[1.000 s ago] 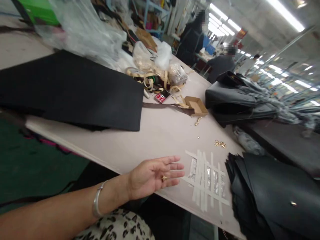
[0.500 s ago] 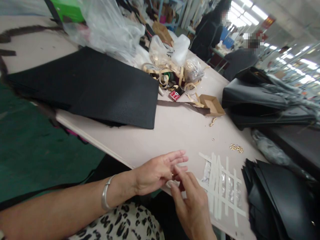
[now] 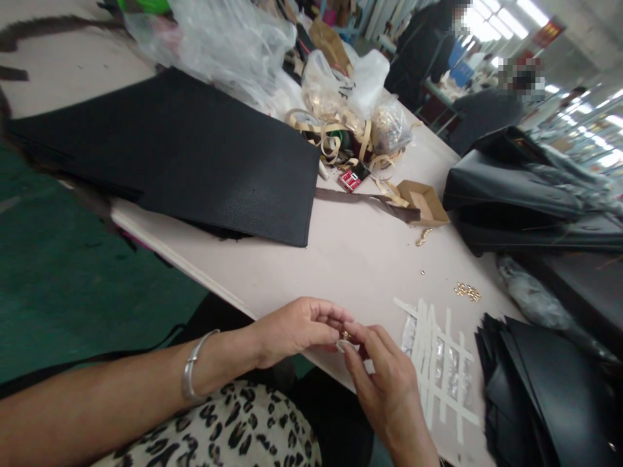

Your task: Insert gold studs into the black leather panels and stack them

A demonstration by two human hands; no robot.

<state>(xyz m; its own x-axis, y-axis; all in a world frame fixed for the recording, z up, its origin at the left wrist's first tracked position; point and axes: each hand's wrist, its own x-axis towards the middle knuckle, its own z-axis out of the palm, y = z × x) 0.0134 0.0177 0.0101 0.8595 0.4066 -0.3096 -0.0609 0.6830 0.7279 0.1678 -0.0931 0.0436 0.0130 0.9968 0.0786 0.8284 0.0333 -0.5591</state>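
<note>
My left hand [image 3: 304,331] is over the table's near edge, palm inward, with its fingers curled around towards the thumb. Facing it, my right hand [image 3: 387,373] has thumb and forefinger brought close together. Between the fingertips of both hands shows a small gold metal piece [image 3: 346,335]. Just under it, at the right thumb tip, is a small pale item [image 3: 342,346] whose kind I cannot make out. Fingers partly hide both. On the table beyond lie a pile of small gold metal pieces [image 3: 468,292] and a short row of gold pieces [image 3: 424,237].
Black leather-like panels [image 3: 233,162] cover the left of the table [image 3: 360,259]. Pale tape strips [image 3: 431,363] cross near my right hand, beside stacked black pieces [image 3: 549,383]. Farther back are a small cardboard tray [image 3: 428,202], plastic bags [image 3: 341,97] and black bags [image 3: 516,188]. People sit beyond.
My left fingers, spread out before, have curled in, and the hand has drawn slightly left. My right fingertips have come up to them. The gold piece now shows more plainly. The view has shifted slightly.
</note>
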